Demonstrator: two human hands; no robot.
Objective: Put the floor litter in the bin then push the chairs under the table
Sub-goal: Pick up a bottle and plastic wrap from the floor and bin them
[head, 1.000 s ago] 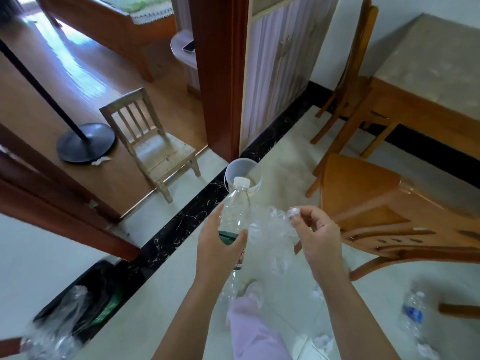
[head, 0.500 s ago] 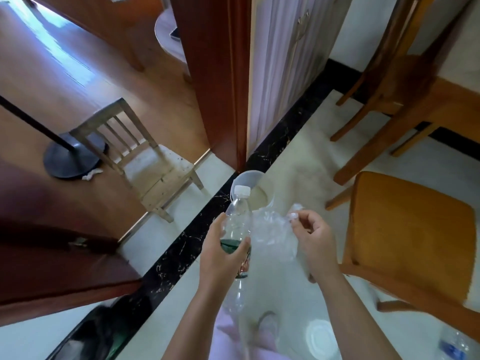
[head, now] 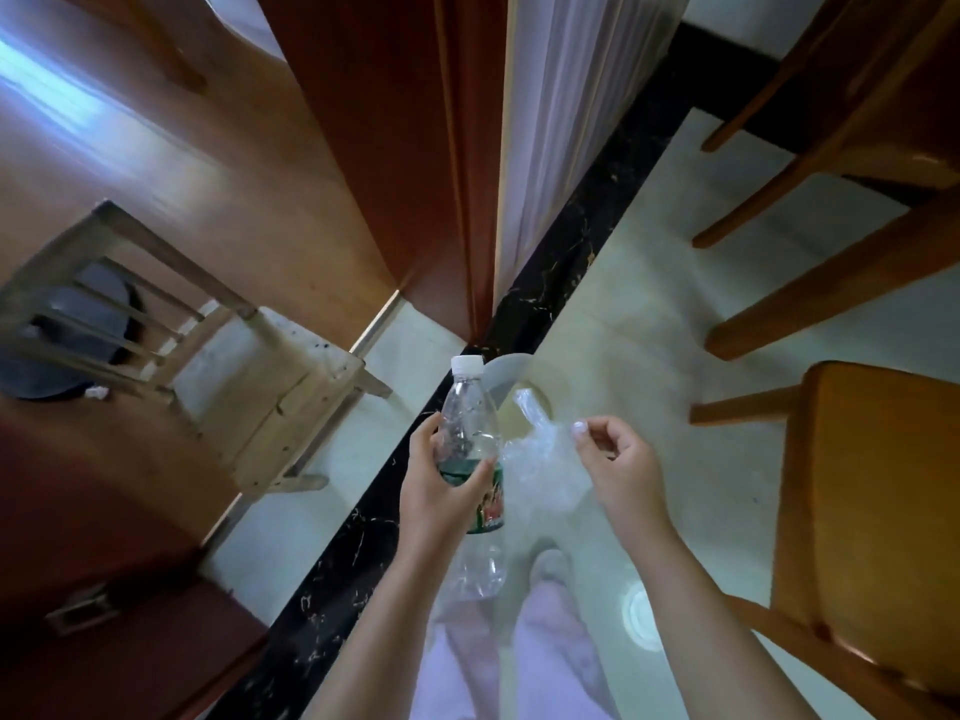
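My left hand (head: 441,491) grips a clear plastic bottle (head: 465,423) with a white cap and a green label, held upright in front of me. Close to its right, my right hand (head: 618,470) pinches the edge of a crumpled clear plastic bag (head: 540,470) that hangs between my hands. A translucent plastic cup (head: 506,374) lies on the pale floor just beyond the bottle. A white round lid (head: 641,613) lies on the floor by my right forearm. An orange wooden chair (head: 878,501) stands at my right, another chair (head: 831,163) farther back. No bin is in view.
A small pale wooden chair (head: 260,402) stands to the left in the doorway, with a dark round stand base (head: 57,350) and a scrap of tissue (head: 96,392) behind it. A red-brown door frame (head: 415,174) rises straight ahead. A black marble strip (head: 363,537) crosses the floor.
The view has tilted down and moved forward toward the door frame. Both hands stay together with the bottle and the bag. The black bin bag at lower left has left the view.
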